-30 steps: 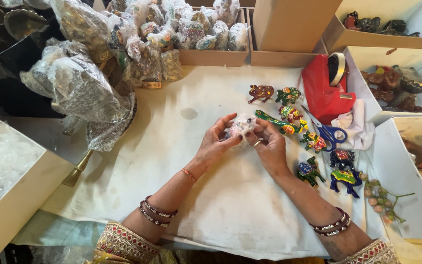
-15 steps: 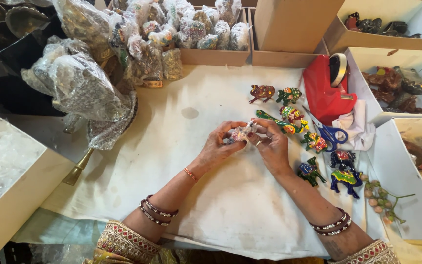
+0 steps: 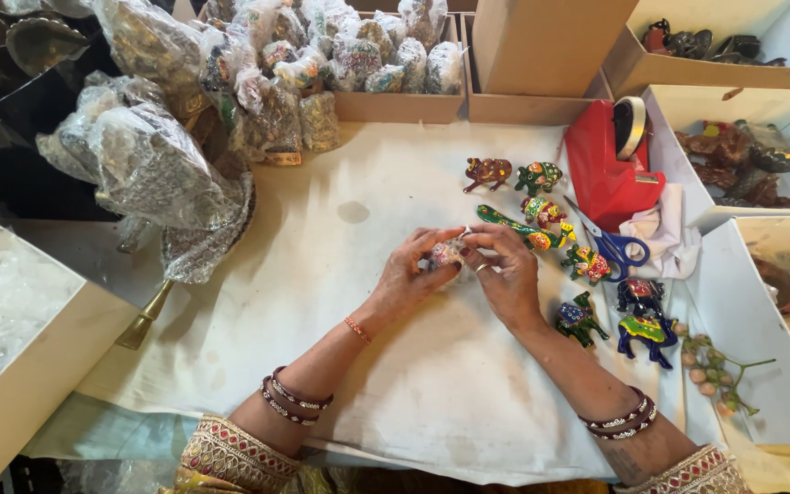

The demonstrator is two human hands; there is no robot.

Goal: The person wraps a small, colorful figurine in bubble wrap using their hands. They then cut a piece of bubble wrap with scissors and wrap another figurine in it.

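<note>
White cloth [image 3: 386, 366] covered the table, ringed by cardboard boxes [image 3: 541, 55] and a heap of plastic-wrapped goods [image 3: 153, 155] at the upper left. A red tape dispenser [image 3: 607, 165] stood to the right, with blue scissors [image 3: 616, 249] just below it. Beside these lay a loose scatter of painted animal figurines [image 3: 541, 212], among them a blue one [image 3: 644, 327] and a green one [image 3: 578, 320] nearer the right forearm.

Both hands met over the middle of the cloth. The left hand [image 3: 409, 274] cupped a small wrapped figurine [image 3: 445, 253] from below and the side, fingers curled round it. The right hand [image 3: 505, 273] pinched at the top of the same bundle, thumb and forefinger closed on what looked like a twist of clear wrap, though that part was too small to be sure.

A second earlier the bundle had sat higher and more open between spread fingers, its pale wrap plainly showing. Since then the hands had drawn closer and lower, and the fingers had tightened, so much less of the wrap was visible. That reads as the wrap having been gathered snug round the figurine, the closing of the bundle likely near its end. The figurines on the cloth had not moved.
</note>
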